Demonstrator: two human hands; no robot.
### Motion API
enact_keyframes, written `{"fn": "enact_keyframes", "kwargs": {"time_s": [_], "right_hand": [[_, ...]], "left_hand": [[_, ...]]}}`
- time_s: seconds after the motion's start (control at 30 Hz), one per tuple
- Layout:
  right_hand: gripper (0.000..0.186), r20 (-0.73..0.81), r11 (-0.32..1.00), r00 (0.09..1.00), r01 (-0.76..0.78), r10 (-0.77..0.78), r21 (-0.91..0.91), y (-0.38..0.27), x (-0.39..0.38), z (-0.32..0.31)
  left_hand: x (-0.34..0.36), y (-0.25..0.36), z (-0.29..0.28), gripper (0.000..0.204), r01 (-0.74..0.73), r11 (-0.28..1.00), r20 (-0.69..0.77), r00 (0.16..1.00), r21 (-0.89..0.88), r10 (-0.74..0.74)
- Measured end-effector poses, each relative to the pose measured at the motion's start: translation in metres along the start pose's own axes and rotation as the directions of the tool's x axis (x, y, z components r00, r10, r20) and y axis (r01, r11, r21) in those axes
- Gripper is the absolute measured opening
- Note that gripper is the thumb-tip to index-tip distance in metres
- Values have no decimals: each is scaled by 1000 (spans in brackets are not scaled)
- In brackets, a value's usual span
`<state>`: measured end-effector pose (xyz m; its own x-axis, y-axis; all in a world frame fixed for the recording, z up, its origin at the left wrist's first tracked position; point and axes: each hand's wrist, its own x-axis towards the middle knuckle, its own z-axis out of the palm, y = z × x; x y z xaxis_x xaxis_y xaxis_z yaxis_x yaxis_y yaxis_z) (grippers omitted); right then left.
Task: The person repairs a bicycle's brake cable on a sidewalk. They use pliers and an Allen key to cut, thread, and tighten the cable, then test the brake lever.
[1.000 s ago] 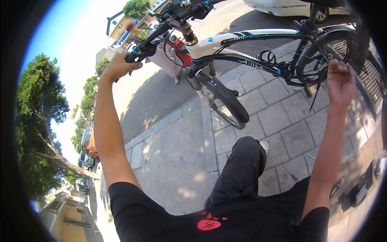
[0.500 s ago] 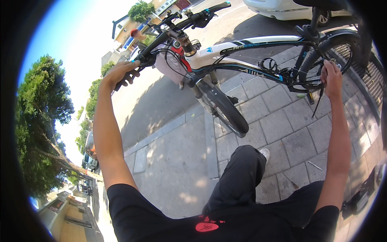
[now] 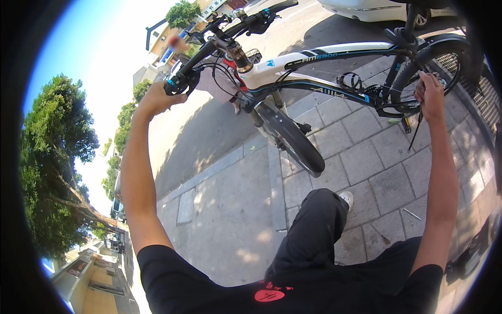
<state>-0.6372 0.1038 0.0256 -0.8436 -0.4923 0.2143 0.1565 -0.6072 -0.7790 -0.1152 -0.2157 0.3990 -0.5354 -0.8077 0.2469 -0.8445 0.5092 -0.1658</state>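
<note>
A white, black and blue mountain bike (image 3: 334, 56) stands across the upper part of the view, its front wheel (image 3: 292, 135) turned toward me. My left hand (image 3: 156, 100) is wrapped round the end of the handlebar (image 3: 191, 65), on the near grip, thumb pointing along the brake lever side. Beside the rear wheel (image 3: 405, 83) is my right hand (image 3: 432, 98), fingers pinched together; what they hold, if anything, is too small to make out. A thin dark kickstand (image 3: 414, 133) slants down to the paving just below that hand, near a pedal with a yellow reflector (image 3: 406, 125).
Grey paving slabs (image 3: 384, 188) lie under the bike, with a thin silvery rod (image 3: 412, 214) on them. A metal grating (image 3: 483, 99) runs along the right. Beyond the bike are a parked white car (image 3: 366, 14) and a person in a red cap (image 3: 212, 78).
My left hand has closed round the grip, its fingers now wrapped under instead of hanging loose. The right hand stays beside the rear wheel, nearly in place. The person beyond has shifted slightly.
</note>
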Motion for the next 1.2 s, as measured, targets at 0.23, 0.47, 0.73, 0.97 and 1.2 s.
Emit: {"fn": "enact_keyframes", "kwargs": {"time_s": [0.23,0.47,0.73,0.97,1.2], "right_hand": [[34,-10,1000,1000,-6,6,12,-2,4,-5],[35,15,999,999,-33,33,13,-3,0,1],[35,7,999,1000,-22,22,-36,4,10,-3],[35,-3,999,999,-49,49,-8,10,17,-6],[33,1,997,999,-48,48,55,6,28,-17]], "left_hand": [[-2,12,-24,54,231,939,260,952,-255,-164],[4,18,-5,47,125,991,101,986,37,-129],[-4,27,-19,59,329,801,169,944,-500,-282],[12,6,-15,68,252,893,112,968,-374,-227],[7,13,-13,66,300,854,148,954,-424,-261]]}}
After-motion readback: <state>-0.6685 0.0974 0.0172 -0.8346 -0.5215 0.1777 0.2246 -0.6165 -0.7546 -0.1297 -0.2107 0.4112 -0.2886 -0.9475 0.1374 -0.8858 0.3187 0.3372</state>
